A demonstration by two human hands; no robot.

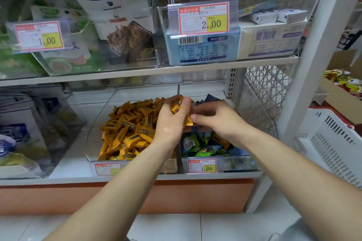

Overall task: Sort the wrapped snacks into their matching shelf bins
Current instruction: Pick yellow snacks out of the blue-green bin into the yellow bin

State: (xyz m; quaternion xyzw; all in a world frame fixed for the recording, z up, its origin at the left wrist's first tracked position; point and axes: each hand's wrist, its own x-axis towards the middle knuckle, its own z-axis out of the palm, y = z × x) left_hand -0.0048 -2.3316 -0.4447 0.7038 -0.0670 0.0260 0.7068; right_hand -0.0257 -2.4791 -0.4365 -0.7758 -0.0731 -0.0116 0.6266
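On the lower shelf a clear bin (92, 159) is heaped with orange wrapped snacks (127, 127). To its right a second clear bin (235, 163) holds blue and green wrapped snacks (201, 149), with one orange snack (220, 140) lying among them. My left hand (172, 119) hovers over the divide between the two bins, shut on a few orange snacks (179, 108). My right hand (217, 118) is beside it over the blue and green bin, its fingertips pinching the lower end of an orange snack (189, 121) in that bunch.
Price tags (202, 166) hang on the bin fronts. The upper shelf (176, 67) juts out above, carrying bins of bagged and boxed goods. A white post (305, 64) and white plastic baskets (333, 143) stand to the right, with a cardboard box of snacks (344, 82) behind.
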